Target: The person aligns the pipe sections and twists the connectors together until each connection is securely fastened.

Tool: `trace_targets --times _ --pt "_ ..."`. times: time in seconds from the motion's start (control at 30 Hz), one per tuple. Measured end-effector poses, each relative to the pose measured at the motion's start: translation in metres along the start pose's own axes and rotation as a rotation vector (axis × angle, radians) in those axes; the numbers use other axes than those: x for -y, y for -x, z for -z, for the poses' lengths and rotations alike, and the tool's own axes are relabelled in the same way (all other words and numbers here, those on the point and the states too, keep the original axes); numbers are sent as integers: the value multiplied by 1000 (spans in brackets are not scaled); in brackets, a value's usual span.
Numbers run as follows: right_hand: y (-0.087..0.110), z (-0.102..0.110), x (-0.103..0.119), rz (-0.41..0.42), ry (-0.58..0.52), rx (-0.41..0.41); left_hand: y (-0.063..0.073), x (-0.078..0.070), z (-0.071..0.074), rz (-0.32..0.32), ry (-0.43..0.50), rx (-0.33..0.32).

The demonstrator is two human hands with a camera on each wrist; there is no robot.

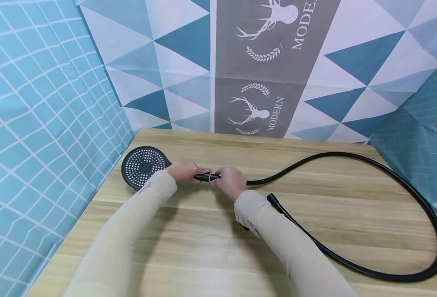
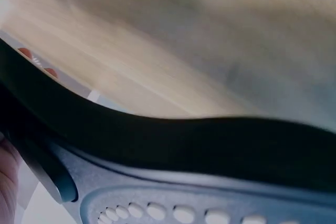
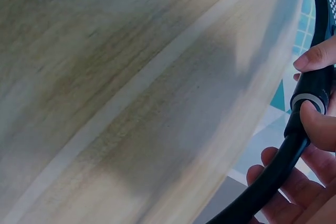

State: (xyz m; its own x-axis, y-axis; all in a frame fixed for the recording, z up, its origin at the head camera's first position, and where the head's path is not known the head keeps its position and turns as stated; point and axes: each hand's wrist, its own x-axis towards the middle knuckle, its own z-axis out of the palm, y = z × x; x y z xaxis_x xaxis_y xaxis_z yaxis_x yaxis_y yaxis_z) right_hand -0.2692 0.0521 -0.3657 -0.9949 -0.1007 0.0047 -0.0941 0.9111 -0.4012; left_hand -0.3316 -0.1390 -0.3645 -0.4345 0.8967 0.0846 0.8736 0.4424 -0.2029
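Observation:
A black shower head (image 1: 143,165) with a round, white-dotted face is held by its handle in my left hand (image 1: 184,170). My right hand (image 1: 232,181) grips the end of a black shower hose (image 1: 352,155), thumb on its connector (image 3: 297,124). Handle and connector meet in line between the two hands, with a pale ring (image 3: 308,98) showing at the joint. Close up in the left wrist view, the shower head (image 2: 173,145) fills the lower part, and fingers show at the left edge.
The hose loops across the right side of the wooden table (image 1: 203,239). Its other end (image 1: 272,199) lies beside my right forearm. Blue tiled sheeting (image 1: 36,103) stands along the left, and a patterned backdrop (image 1: 189,62) rises behind the table.

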Motion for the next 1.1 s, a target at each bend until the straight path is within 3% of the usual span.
trace_targets --times 0.33,0.53,0.73,0.87,1.1 --pt "-1 0 -4 21 39 -27 -12 3 -1 10 66 99" --pt "-1 -2 -4 104 130 -52 -14 1 4 -33 16 63" --pt "-1 -5 -3 85 141 -43 -13 0 0 -29 2 51" --pt "-2 -6 -4 83 137 -26 -13 0 -7 -11 58 42" --pt "-1 -9 -8 72 123 -11 -14 -1 -11 18 112 112"
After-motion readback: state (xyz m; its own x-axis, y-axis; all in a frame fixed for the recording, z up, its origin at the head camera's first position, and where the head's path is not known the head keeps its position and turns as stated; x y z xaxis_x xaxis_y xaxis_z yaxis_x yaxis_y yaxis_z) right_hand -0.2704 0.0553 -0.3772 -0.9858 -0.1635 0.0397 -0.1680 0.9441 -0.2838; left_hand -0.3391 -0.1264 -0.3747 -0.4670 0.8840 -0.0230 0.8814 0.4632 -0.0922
